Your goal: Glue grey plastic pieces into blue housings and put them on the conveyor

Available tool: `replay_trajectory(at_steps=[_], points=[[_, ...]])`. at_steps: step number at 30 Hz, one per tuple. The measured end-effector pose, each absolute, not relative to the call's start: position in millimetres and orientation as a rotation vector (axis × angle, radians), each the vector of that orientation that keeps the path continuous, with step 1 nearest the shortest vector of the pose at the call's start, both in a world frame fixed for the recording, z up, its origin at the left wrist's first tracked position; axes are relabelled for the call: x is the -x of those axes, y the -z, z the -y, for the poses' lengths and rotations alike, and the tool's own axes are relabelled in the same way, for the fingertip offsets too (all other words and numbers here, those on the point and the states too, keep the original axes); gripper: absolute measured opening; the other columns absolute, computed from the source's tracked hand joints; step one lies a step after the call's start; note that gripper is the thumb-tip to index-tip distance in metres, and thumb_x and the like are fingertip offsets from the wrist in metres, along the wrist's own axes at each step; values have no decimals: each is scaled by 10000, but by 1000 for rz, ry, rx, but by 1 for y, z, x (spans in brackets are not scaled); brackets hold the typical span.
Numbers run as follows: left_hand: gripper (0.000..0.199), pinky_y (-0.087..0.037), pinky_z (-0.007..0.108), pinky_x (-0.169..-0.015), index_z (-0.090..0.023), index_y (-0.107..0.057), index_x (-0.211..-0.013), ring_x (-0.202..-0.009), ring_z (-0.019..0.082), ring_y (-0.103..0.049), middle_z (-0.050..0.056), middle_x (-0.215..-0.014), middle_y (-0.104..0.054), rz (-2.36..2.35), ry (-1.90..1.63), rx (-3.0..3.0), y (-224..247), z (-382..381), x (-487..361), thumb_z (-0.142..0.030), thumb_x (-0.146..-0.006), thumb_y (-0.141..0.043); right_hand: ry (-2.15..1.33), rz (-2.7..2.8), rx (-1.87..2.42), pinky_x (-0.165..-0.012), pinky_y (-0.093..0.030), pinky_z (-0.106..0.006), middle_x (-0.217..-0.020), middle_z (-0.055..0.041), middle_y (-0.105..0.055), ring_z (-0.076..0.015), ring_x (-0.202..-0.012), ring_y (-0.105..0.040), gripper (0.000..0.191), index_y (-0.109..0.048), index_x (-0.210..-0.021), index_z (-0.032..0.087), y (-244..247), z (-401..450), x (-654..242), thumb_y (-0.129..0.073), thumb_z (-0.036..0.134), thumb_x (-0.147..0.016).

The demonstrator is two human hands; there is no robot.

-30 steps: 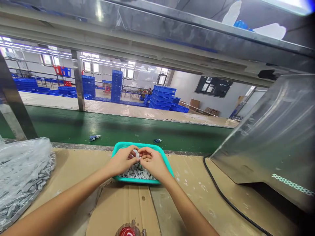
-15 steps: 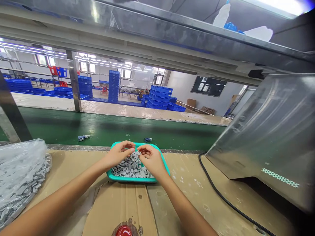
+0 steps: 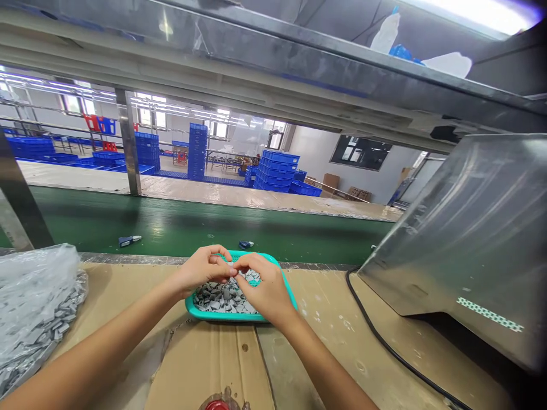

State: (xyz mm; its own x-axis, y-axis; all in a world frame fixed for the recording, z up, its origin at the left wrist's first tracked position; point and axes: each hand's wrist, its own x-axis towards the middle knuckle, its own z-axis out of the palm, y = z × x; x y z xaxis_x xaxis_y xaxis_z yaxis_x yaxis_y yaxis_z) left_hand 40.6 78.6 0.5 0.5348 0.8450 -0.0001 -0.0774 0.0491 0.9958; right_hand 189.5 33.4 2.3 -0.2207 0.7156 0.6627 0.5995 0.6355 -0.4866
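A turquoise plastic basket (image 3: pixel 226 316) sits at the back of the bench, holding a heap of small grey plastic pieces (image 3: pixel 224 299). Over it my left hand (image 3: pixel 204 269) and my right hand (image 3: pixel 264 287) meet, their fingertips pinched together close to each other. Whatever is between the fingers is too small or hidden to make out. At the left lies a clear plastic bag (image 3: pixel 36 307) full of similar grey pieces. A flat piece of cardboard (image 3: pixel 209 359) is in front of the basket, with a red round object (image 3: pixel 217 405) at its near end.
Behind the basket runs a green conveyor belt (image 3: pixel 171 225) carrying two small dark-blue and white parts (image 3: pixel 129 240). A metal housing (image 3: pixel 461 239) stands at the right, a black cable (image 3: pixel 384 341) beside it. A metal shelf (image 3: pixel 256 51) crosses overhead.
My hands have come together, the right one moving left until the fingertips meet over the basket. The small parts on the belt have shifted left.
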Motion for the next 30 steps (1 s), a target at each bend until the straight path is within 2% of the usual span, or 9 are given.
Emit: replay_trajectory(at_steps=[4, 9, 12, 14, 16, 19, 22, 26, 30], points=[[294, -411, 213, -535, -148, -489, -731, -487, 64, -488, -43, -526, -548, -747, -777, -1432, -2, -81, -36, -218, -541, -703, -79, 2059, 934, -687, -439, -264, -767, -26, -630, -146, -759, -561, 180, -598, -761, 196, -6, -30, -193, -468, 78, -723], [289, -386, 191, -520, -148, -476, -716, -472, 48, -473, -60, -512, -505, -713, -689, -1370, -5, -73, -36, -251, -560, -696, -33, 2106, 962, -626, -440, -251, -735, -23, -625, -137, -703, -562, 190, -578, -747, 198, -13, -23, -195, -430, 79, -750], [294, -414, 206, -558, -159, -488, -796, -506, 59, -503, -48, -560, -520, -678, -613, -1441, -11, -75, -39, -329, -618, -649, -8, 2101, 1019, -602, -429, -250, -678, -14, -585, -134, -659, -535, 164, -538, -689, 191, -16, -19, -200, -431, 72, -727], [312, -450, 254, -619, -170, -490, -914, -610, 102, -558, 10, -707, -587, -695, -578, -1629, -16, -87, -43, -399, -708, -536, -42, 2069, 1072, -587, -427, -244, -654, -7, -560, -127, -629, -518, 147, -519, -665, 186, -16, -15, -205, -444, 67, -705], [350, -454, 302, -714, -181, -452, -1062, -810, 159, -576, 81, -962, -592, -833, -608, -1971, -19, -110, -51, -387, -780, -418, -141, 2009, 1134, -588, -440, -236, -668, -8, -561, -120, -623, -521, 133, -520, -675, 180, -15, -8, -210, -458, 65, -695], [452, -326, 303, -928, -218, -391, -1200, -1139, 190, -404, 71, -1263, -435, -1104, -575, -2410, -15, -156, -65, -206, -754, -461, -325, 1960, 1195, -592, -456, -222, -700, -16, -575, -116, -641, -542, 131, -541, -708, 172, -8, 15, -213, -470, 62, -700], [448, -350, 296, -903, -252, -525, -1083, -1082, 212, -468, 38, -1161, -541, -1196, -430, -2353, -1, -195, -77, -158, -649, -583, -433, 1990, 1206, -570, -454, -213, -687, -20, -581, -116, -631, -551, 152, -567, -723, 168, 4, 48, -208, -472, 51, -703], [295, -396, 332, -835, -159, -630, -779, -996, 284, -519, 101, -958, -628, -1431, -433, -2203, 18, -216, -78, -88, -496, -673, -498, 2008, 1173, -556, -464, -198, -711, -46, -602, -115, -630, -566, 190, -591, -734, 153, 22, 85, -198, -473, 13, -683], [380, -422, 329, -794, -143, -579, -858, -963, 269, -528, 107, -922, -610, -1551, -679, -2050, 19, -207, -60, -48, -496, -641, -455, 2018, 1119, -638, -482, -200, -763, -72, -605, -129, -727, -583, 220, -601, -785, 142, 37, 96, -190, -475, -11, -687]])
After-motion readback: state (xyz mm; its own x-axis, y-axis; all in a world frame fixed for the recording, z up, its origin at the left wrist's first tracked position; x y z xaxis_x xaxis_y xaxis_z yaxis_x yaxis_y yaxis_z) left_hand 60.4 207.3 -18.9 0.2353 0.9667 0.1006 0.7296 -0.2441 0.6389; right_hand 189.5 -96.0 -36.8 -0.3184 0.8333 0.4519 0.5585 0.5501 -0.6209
